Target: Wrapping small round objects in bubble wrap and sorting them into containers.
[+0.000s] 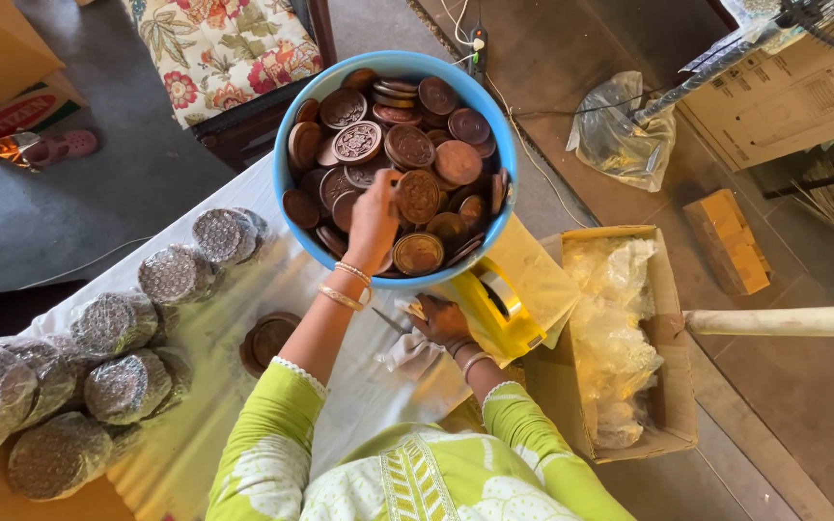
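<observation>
Hands first: your left hand [375,220] is reaching into the blue tub [291,135], fingers curled down among the brown discs [407,145] near the tub's front-left part. Looks like it's pinching one disc, but fingers cover it, so can't tell for sure. Gold bangles [347,286] on that wrist.

Your right hand [441,318] is lower, just under the tub's front rim, clenched on the yellow tape dispenser [499,309], which sits right beside the tub w/ its tape roll facing up. White scrap of cloth or paper [407,352] lies touching that hand.

Discs fill the tub to approx the rim, stacked loose, some flat, some tilted on edge. A couple more brown discs [267,340] sit on the white table cover [243,280], left of your forearm.

Further left: wrapped stacks [118,386] in clear film, several in a cluster, well apart from the tub.

Right of you, open cardboard box [673,386] on the floor w/ clear plastic bags [615,328] inside. Pale pole [784,320] pokes in from the right edge.
</observation>
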